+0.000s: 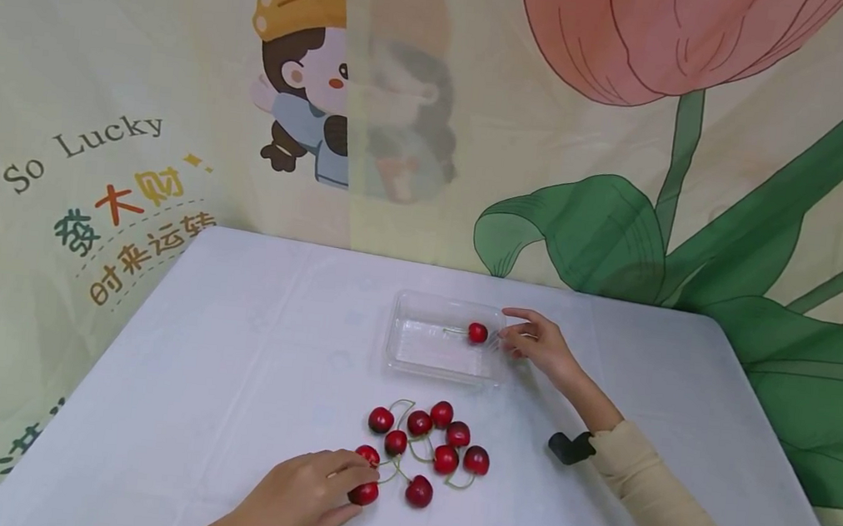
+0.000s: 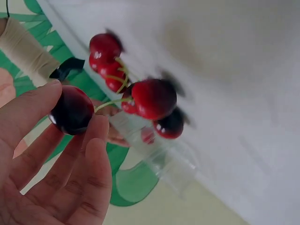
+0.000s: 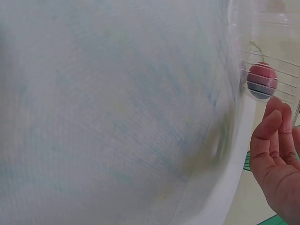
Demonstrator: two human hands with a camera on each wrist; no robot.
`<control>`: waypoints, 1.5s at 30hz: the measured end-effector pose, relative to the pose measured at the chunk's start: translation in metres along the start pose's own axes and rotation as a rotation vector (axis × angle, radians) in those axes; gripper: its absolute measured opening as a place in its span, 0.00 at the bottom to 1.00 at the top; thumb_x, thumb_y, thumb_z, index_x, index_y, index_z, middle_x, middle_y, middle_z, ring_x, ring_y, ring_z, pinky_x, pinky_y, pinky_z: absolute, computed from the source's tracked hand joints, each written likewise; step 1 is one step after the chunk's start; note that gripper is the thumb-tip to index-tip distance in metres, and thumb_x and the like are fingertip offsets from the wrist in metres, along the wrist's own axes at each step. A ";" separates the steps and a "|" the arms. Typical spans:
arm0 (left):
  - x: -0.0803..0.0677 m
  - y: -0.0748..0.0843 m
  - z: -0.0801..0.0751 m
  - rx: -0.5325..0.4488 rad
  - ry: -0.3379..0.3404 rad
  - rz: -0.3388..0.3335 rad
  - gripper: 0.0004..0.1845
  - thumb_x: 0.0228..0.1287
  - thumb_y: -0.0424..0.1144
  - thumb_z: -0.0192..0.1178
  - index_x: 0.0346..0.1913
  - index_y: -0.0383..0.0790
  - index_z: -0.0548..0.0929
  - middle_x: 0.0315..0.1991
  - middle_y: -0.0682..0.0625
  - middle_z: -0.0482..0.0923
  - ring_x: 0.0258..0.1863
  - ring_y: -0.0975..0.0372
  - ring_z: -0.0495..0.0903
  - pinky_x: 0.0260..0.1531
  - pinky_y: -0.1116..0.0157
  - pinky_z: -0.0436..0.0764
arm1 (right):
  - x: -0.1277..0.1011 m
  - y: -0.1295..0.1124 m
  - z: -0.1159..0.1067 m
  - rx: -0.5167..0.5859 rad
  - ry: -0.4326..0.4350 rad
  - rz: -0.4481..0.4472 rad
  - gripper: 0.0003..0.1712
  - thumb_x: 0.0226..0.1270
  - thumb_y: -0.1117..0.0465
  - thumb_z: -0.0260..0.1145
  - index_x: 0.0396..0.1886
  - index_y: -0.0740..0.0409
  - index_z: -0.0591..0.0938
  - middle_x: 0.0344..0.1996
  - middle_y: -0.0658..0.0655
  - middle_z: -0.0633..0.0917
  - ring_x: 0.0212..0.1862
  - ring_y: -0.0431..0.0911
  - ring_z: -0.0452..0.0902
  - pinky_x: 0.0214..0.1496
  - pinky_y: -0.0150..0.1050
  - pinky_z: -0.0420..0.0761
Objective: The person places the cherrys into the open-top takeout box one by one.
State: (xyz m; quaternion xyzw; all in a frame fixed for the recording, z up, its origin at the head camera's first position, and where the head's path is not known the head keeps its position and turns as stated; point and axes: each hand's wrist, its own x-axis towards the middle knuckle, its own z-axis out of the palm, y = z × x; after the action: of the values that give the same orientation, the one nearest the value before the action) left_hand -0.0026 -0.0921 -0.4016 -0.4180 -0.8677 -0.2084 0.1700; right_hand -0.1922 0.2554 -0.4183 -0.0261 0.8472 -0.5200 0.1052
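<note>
My left hand (image 1: 304,487) is at the near left edge of a loose group of cherries. Its thumb and fingertips pinch a dark red cherry (image 2: 71,110) with a green stem. Farther back, a clear plastic box (image 1: 449,375) stands on the table with one cherry (image 1: 477,333) inside, near its right end. Beside that end is my right hand (image 1: 547,351), fingers loosely bent and touching the outer wall, the index finger up by the rim. In the right wrist view, the boxed cherry (image 3: 262,79) shows through the ribbed plastic just beyond the fingertips.
Several cherries (image 1: 445,459) with stems lie between the left hand and the box. A white cloth (image 1: 271,350) covers the table. Behind the table hangs a printed curtain (image 1: 425,221). A black object (image 1: 571,448) sits at the right wrist by the sleeve.
</note>
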 end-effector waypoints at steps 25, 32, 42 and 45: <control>0.068 0.003 -0.005 -0.108 0.246 0.023 0.22 0.47 0.35 0.77 0.48 0.41 0.85 0.45 0.50 0.83 0.42 0.63 0.84 0.42 0.71 0.82 | 0.005 -0.003 0.001 0.004 0.011 0.001 0.27 0.70 0.62 0.63 0.66 0.62 0.71 0.45 0.68 0.83 0.38 0.48 0.82 0.43 0.38 0.83; 0.095 -0.010 -0.002 -0.157 0.187 -0.056 0.21 0.48 0.34 0.76 0.48 0.41 0.86 0.48 0.48 0.83 0.46 0.60 0.84 0.43 0.68 0.82 | 0.008 -0.003 -0.001 0.025 0.008 -0.016 0.26 0.70 0.62 0.63 0.66 0.61 0.72 0.43 0.66 0.84 0.37 0.47 0.82 0.39 0.34 0.82; 0.133 -0.033 0.011 -0.240 0.093 -0.176 0.21 0.53 0.32 0.73 0.52 0.40 0.84 0.50 0.48 0.83 0.50 0.58 0.82 0.47 0.65 0.82 | 0.008 -0.001 -0.001 0.036 -0.009 -0.007 0.28 0.71 0.62 0.63 0.68 0.64 0.69 0.46 0.69 0.83 0.40 0.52 0.82 0.41 0.37 0.82; 0.146 -0.038 0.019 -0.302 0.054 -0.235 0.20 0.55 0.32 0.71 0.53 0.40 0.83 0.51 0.48 0.83 0.50 0.58 0.82 0.46 0.63 0.83 | 0.008 0.000 -0.001 0.042 -0.008 0.003 0.28 0.71 0.61 0.63 0.68 0.63 0.69 0.46 0.70 0.82 0.41 0.53 0.82 0.42 0.39 0.83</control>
State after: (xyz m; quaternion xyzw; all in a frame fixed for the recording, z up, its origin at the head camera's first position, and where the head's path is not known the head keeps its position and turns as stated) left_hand -0.1213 -0.0086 -0.3575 -0.3287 -0.8647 -0.3657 0.1029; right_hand -0.2002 0.2551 -0.4193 -0.0247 0.8358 -0.5373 0.1101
